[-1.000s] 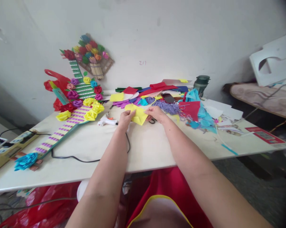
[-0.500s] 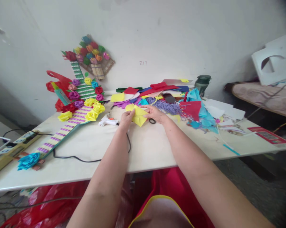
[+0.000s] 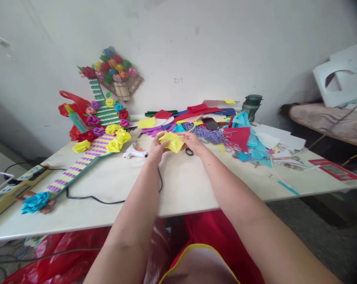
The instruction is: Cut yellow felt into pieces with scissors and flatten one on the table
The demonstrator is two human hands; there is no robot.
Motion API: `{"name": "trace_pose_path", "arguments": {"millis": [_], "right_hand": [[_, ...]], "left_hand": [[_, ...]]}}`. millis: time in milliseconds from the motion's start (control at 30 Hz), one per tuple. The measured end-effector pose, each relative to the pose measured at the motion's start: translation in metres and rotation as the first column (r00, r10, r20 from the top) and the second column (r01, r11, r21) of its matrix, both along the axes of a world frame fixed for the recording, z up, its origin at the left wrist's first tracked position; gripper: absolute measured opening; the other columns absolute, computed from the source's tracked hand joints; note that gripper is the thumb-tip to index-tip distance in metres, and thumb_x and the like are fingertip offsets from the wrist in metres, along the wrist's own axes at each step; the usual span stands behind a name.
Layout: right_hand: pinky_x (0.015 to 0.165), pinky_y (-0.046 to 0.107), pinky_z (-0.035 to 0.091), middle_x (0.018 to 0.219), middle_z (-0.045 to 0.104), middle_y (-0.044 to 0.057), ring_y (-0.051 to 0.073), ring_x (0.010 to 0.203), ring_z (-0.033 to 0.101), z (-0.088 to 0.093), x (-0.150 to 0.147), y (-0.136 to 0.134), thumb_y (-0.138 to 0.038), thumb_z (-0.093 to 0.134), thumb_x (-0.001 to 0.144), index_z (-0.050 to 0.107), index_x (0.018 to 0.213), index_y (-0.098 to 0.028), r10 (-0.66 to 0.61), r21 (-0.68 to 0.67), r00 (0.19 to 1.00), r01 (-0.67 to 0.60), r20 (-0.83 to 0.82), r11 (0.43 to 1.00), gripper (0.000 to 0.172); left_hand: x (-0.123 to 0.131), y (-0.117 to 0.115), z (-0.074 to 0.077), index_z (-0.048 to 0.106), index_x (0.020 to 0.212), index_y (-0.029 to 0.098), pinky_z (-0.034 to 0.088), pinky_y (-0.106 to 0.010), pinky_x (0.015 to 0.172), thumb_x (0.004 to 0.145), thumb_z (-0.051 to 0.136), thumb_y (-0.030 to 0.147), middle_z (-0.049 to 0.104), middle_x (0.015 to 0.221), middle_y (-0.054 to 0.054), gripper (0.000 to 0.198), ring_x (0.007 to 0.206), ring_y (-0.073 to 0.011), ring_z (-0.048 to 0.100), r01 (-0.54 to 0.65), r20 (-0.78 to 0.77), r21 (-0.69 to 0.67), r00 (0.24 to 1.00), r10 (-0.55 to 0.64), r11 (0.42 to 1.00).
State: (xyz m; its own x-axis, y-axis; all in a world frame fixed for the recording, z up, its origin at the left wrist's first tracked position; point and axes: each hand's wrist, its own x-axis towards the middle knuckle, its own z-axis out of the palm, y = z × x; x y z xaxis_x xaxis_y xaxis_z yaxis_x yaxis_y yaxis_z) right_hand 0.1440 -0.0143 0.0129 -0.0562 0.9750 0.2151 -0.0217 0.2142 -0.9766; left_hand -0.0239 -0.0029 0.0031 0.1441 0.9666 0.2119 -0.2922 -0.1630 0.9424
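Observation:
A piece of yellow paper with creases is held up between both my hands, a little above the white table. My left hand grips its left edge, fingers partly behind the sheet. At the right edge my right hand pinches it, with some fingertips hidden. Left of my left hand lies a white glue gun, its black cord running over the tabletop. Black-handled scissors, mostly covered, rest under my right hand.
A guitar-shaped board with paper flowers leans at left, near a power strip. Behind my hands are stacked coloured papers and purple shreds. A dark green bottle stands at the back right.
The yellow paper has been turned and shifted slightly right. My left hand's fingers have moved from its front to its edge and back; my right hand has closed in around its side.

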Motion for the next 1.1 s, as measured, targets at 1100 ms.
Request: {"name": "trace_pose_path", "arguments": {"millis": [1100], "right_hand": [[0.040, 0.021, 0.045, 0.066, 0.068, 0.006, 0.014, 0.054, 0.060, 0.0042, -0.0027, -0.0068, -0.028, 0.067, 0.062, 0.062, 0.074, -0.013, -0.027, -0.178, 0.995, 0.009, -0.096, 0.984, 0.020]], "left_hand": [[-0.0023, 0.0027, -0.0004, 0.061, 0.076, 0.014, 0.052, -0.031, 0.063, 0.055, 0.073, 0.037, 0.069, 0.073, -0.008, 0.034, 0.080, -0.0250, 0.066, -0.030, 0.110, -0.100, 0.993, 0.041, 0.995]]}}
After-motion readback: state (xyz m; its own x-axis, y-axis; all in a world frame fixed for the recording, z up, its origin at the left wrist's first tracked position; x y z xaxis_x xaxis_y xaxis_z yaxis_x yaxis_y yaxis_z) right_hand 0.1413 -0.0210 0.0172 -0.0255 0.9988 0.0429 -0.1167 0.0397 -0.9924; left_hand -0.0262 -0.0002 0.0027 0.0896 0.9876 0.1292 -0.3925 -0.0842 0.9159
